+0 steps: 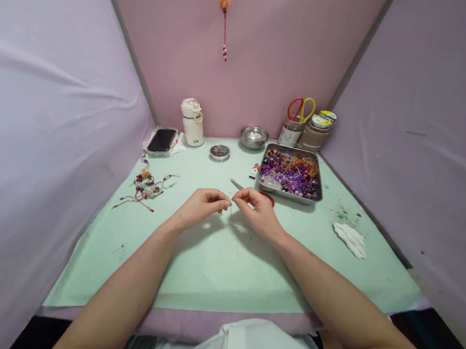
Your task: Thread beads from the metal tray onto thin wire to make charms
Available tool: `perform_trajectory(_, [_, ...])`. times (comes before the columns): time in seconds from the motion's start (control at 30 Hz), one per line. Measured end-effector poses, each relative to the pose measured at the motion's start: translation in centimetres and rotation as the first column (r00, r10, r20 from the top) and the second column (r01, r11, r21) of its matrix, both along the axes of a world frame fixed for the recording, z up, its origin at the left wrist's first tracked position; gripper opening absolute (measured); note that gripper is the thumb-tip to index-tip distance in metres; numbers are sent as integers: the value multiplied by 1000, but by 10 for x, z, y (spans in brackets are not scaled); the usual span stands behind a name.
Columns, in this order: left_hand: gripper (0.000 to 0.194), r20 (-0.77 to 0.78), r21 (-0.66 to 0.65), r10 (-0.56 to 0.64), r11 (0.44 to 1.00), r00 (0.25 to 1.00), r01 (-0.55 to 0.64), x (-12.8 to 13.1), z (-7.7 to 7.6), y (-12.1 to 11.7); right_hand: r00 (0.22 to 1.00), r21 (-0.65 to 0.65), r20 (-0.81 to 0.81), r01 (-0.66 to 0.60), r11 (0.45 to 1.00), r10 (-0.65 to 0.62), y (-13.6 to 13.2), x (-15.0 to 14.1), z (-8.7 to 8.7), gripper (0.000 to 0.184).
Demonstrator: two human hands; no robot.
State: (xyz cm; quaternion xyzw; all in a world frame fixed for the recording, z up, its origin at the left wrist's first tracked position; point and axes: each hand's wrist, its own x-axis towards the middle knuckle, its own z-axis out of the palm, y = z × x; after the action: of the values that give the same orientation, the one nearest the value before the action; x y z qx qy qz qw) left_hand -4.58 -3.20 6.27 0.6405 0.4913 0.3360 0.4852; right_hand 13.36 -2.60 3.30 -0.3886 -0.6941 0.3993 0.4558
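Note:
My left hand (207, 204) and my right hand (257, 208) meet fingertip to fingertip over the middle of the table, both closed in a pinch. A thin, pale cord (231, 209) hangs down between the fingertips; its fine details are too small to make out. Just behind my right hand lies a pair of scissors (237, 184), the blades pointing left and the red handle partly hidden by the hand. To the right of them, a metal tray (289, 198) holds many purple, red and dark beads with some yellow strands.
Finished-looking beaded strings (146, 186) lie at the left. Along the back stand a phone (163, 140), a white bottle (192, 124), a round tin (219, 152), a steel bowl (254, 138) and jars (315, 133). A lighter-like red-and-white item (254, 171) sits beside the tray; a white glove (350, 240) lies right.

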Motion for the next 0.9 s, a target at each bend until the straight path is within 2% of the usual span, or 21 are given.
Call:
perform_trajectory(0.13, [22, 70, 0, -62, 998, 996, 62, -1, 0, -1, 997, -37, -30, -66, 997, 65, -1, 0, 0, 12])
perform_trajectory(0.3, [18, 174, 115, -85, 991, 981, 65, -3, 1, -2, 989, -142, -93, -128, 982, 115, 5, -2, -7, 13])
perform_trajectory(0.43, [19, 217, 92, -76, 994, 973, 57, -3, 0, -2, 996, -161, 12, -87, 983, 90, 6, -3, -13, 13])
perform_trajectory(0.5, [21, 204, 78, -24, 997, 979, 8, -2, -2, -1, 994, -66, 104, -13, 998, 19, 4, -3, -13, 11])
perform_trajectory(0.57, [23, 186, 55, 51, 997, 981, -62, -1, -4, 1, 988, 87, 134, 62, 994, -73, 2, -3, -12, 9])
perform_trajectory(0.67, [23, 201, -1, 128, 991, 971, -131, 0, -7, 3, 983, 307, 85, 129, 943, -162, -2, -2, -10, 11])
perform_trajectory(0.77, [22, 261, -75, 153, 988, 953, -139, 2, -9, 4, 986, 478, 57, 110, 872, -155, -6, -3, -12, 15])
perform_trajectory(0.83, [23, 277, -120, 152, 985, 949, -123, 2, -11, 4, 988, 510, 107, 41, 859, -110, -9, -5, -14, 18])
perform_trajectory(0.9, [25, 273, -163, 148, 981, 950, -106, 3, -14, 5, 980, 450, 185, -18, 893, -73, -10, -8, -15, 19])
